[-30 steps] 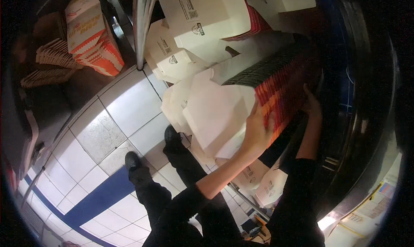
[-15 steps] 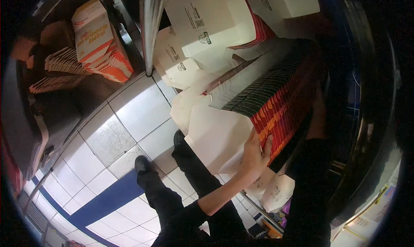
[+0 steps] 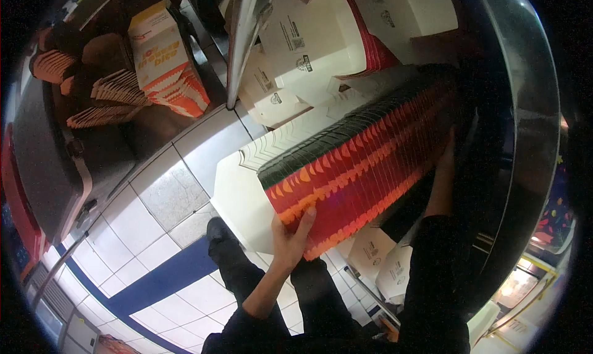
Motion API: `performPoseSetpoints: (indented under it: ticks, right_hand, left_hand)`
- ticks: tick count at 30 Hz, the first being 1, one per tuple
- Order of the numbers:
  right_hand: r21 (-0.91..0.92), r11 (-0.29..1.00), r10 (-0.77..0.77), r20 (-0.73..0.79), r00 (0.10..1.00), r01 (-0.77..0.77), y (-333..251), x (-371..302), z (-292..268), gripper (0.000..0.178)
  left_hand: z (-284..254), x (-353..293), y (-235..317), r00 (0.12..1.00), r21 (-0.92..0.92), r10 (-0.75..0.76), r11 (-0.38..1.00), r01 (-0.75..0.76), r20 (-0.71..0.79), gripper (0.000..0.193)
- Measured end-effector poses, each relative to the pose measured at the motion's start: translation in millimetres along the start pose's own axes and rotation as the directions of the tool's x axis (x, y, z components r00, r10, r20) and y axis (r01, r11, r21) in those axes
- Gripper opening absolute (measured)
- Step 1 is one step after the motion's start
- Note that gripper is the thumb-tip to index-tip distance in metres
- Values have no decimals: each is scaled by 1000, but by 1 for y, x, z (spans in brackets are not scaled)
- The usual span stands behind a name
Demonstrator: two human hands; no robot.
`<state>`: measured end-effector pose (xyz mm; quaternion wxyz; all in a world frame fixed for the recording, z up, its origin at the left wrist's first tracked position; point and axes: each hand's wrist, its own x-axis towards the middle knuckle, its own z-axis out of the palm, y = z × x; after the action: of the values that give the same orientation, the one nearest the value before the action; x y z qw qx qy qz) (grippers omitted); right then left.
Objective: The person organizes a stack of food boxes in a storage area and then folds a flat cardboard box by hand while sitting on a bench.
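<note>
- The left hand (image 3: 290, 233) gripped the near end of a long stack of flattened cartons (image 3: 364, 168), red, orange and black; its fingers lay close together, pressed flat against the end carton.
- The right hand (image 3: 446, 151) pressed the far end of the stack; its fingers could not be made out in the dark.
- The stack was held in the air between both hands, above white folded boxes (image 3: 290, 51).
- Left of the stack, an orange-and-white carton bundle (image 3: 164, 60) rested on a dark counter (image 3: 55, 162).
- Below the stack lay a tiled floor (image 3: 154, 193).
</note>
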<state>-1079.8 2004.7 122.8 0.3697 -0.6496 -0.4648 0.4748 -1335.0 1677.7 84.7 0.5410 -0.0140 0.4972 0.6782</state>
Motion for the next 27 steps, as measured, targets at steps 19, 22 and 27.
performPoseSetpoints:
  ticks: [19,22,27]
  right_hand:
    - [663,586,325,335,885,-466,17,-383,117,66]
    - [667,505,414,370,832,-548,-9,-467,124,69]
    - [631,582,389,337,857,-512,-70,-572,102,67]
  left_hand:
    - [-237,-395,173,839,136,33,990,49,-542,51]
    - [-237,-463,207,733,138,30,987,88,-679,52]
    - [-211,-534,249,719,204,148,979,-8,-679,54]
